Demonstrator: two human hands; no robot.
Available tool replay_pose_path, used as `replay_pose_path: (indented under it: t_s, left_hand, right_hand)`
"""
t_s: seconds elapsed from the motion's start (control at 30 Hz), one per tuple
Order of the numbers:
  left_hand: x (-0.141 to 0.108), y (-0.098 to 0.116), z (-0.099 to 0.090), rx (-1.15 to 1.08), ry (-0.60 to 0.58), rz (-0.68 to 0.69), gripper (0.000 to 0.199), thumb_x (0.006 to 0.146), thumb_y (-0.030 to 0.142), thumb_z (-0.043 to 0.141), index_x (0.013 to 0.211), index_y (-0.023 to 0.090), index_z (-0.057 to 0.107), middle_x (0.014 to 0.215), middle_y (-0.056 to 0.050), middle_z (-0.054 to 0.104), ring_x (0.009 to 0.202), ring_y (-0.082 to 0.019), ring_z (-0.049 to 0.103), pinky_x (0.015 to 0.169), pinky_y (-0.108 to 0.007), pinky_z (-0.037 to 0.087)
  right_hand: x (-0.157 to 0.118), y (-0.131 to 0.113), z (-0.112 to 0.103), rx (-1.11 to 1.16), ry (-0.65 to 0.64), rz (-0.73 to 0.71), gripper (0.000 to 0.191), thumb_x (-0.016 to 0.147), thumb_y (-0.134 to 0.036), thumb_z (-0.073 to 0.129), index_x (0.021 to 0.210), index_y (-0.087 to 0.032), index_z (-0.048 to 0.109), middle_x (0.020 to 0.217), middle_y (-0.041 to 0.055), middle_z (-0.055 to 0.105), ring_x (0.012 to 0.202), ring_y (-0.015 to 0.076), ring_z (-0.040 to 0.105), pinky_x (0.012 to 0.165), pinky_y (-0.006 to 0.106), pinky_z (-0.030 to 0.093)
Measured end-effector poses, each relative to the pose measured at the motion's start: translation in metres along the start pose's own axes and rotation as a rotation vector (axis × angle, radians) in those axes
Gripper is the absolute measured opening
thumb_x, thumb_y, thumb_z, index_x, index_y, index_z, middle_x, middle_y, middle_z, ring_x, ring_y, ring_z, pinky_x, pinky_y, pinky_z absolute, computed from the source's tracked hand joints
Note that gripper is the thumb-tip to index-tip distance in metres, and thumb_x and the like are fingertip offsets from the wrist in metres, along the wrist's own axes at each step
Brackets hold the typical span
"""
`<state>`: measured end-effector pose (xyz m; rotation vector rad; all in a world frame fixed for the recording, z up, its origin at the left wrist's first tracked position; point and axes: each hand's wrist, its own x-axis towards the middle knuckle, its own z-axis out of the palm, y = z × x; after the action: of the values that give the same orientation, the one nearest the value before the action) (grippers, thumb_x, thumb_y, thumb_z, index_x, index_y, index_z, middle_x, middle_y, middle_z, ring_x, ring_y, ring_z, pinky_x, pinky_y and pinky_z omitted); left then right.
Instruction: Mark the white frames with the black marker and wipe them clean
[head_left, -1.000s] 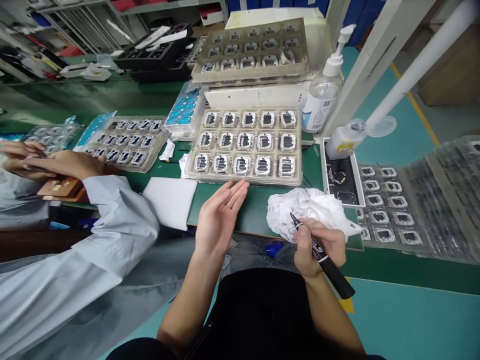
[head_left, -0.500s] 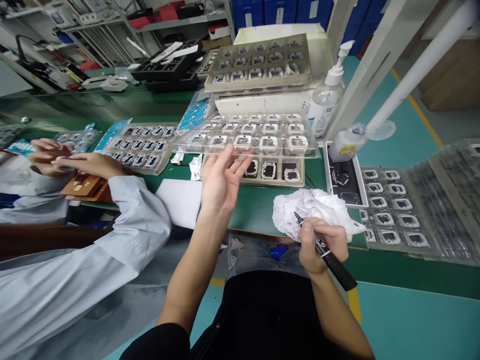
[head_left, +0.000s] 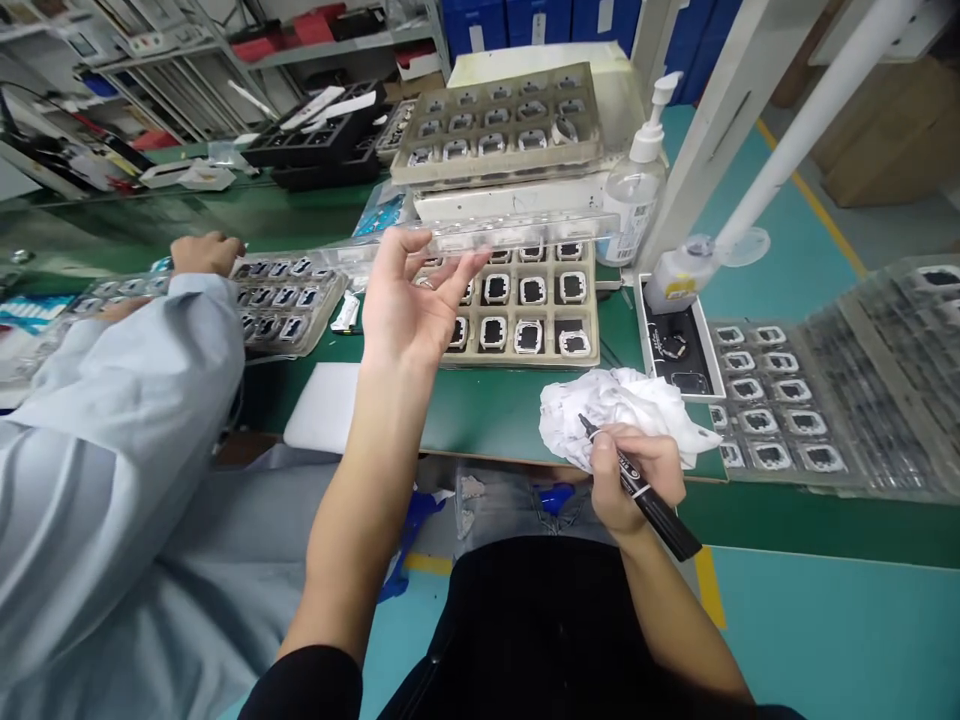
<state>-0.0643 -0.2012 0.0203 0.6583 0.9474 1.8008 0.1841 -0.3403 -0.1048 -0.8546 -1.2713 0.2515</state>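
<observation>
Head view: one clear plastic tray [head_left: 517, 235], thin, glossy, showing nearly edge-on, is hanging above the beige tray [head_left: 525, 359]; the left hand [head_left: 409, 310] is gripping its near edge, fingers curled. The beige tray is carrying white rounded-square frames [head_left: 528, 337] with dark centres. One black marker [head_left: 667, 522], tip bare, is sitting pinched in the right hand [head_left: 636, 475], beside a crumpled white cloth [head_left: 562, 408]

No wording can be read with certainty.
Small white print is carried by the black marker [head_left: 666, 522], a printed label by the pump bottle [head_left: 636, 185], and a yellow one by the smaller bottle [head_left: 681, 268]; all are illegible.
</observation>
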Motion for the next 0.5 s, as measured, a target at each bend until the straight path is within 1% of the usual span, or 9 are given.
replay_pose_path:
  t_s: [0.07, 0.17, 0.27, 0.33, 0.4, 0.43, 0.5]
  left_hand:
    - [-0.001, 0.007, 0.006, -0.017, 0.044, -0.051, 0.049, 0.081, 0.030, 0.107, 0.093, 0.024, 0.060, 0.118, -0.010, 0.065, 0.124, -0.035, 0.088, 0.091, -0.032, 0.082]
    - [-0.014, 0.013, 0.009, -0.004, 0.094, -0.053, 0.049, 0.079, 0.025, 0.104, 0.091, 0.025, 0.057, 0.108, -0.007, 0.065, 0.112, -0.027, 0.086, 0.092, -0.032, 0.082]
    - [-0.040, 0.014, 0.006, 0.025, 0.086, -0.043, 0.047, 0.075, 0.025, 0.101, 0.087, 0.026, 0.055, 0.098, -0.005, 0.069, 0.103, -0.024, 0.086, 0.090, -0.029, 0.081]
    - [-0.060, 0.017, 0.001, 0.035, 0.067, -0.045, 0.047, 0.071, 0.026, 0.099, 0.085, 0.025, 0.055, 0.098, -0.006, 0.073, 0.102, -0.025, 0.089, 0.085, -0.024, 0.078]
    - [-0.076, 0.022, -0.004, 0.051, 0.058, -0.013, 0.043, 0.070, 0.027, 0.097, 0.083, 0.025, 0.056, 0.098, -0.005, 0.077, 0.100, -0.025, 0.091, 0.081, -0.021, 0.076]
    - [-0.080, 0.026, -0.005, 0.066, 0.052, 0.019, 0.042, 0.070, 0.028, 0.095, 0.082, 0.024, 0.056, 0.095, -0.004, 0.076, 0.099, -0.024, 0.091, 0.079, -0.021, 0.075]
    - [-0.076, 0.034, -0.005, 0.097, 0.033, 0.084, 0.039, 0.074, 0.030, 0.093, 0.082, 0.025, 0.055, 0.089, -0.002, 0.073, 0.099, -0.024, 0.091, 0.077, -0.021, 0.074]
  right_hand:
    - [0.000, 0.000, 0.001, 0.006, 0.005, -0.002, 0.016, 0.109, -0.020, 0.080, 0.106, -0.027, 0.066, 0.078, -0.0035, 0.073, 0.069, 0.0210, 0.081, 0.065, 0.035, 0.071]
    - [0.000, 0.000, 0.001, 0.005, 0.005, -0.012, 0.016, 0.108, -0.018, 0.079, 0.105, -0.027, 0.065, 0.077, -0.0040, 0.073, 0.068, 0.0199, 0.081, 0.064, 0.033, 0.070]
    - [0.001, -0.001, -0.003, -0.021, -0.014, -0.014, 0.018, 0.106, -0.016, 0.079, 0.106, -0.027, 0.066, 0.080, -0.0030, 0.076, 0.068, 0.0196, 0.082, 0.065, 0.032, 0.071]
    - [0.001, -0.001, -0.005, -0.042, -0.043, -0.019, 0.020, 0.104, -0.013, 0.080, 0.108, -0.027, 0.066, 0.082, -0.0018, 0.078, 0.069, 0.0199, 0.083, 0.066, 0.032, 0.072]
    - [0.001, -0.001, -0.006, -0.046, -0.060, -0.025, 0.023, 0.103, -0.010, 0.080, 0.109, -0.026, 0.066, 0.083, -0.0016, 0.079, 0.070, 0.0203, 0.084, 0.067, 0.032, 0.073]
    - [0.000, -0.001, -0.006, -0.037, -0.062, -0.028, 0.024, 0.102, -0.009, 0.080, 0.109, -0.026, 0.066, 0.082, -0.0020, 0.079, 0.069, 0.0202, 0.084, 0.068, 0.033, 0.073]
    - [-0.001, 0.000, -0.005, -0.019, -0.061, -0.034, 0.025, 0.101, -0.007, 0.080, 0.107, -0.027, 0.066, 0.080, -0.0029, 0.078, 0.067, 0.0202, 0.082, 0.067, 0.033, 0.074]
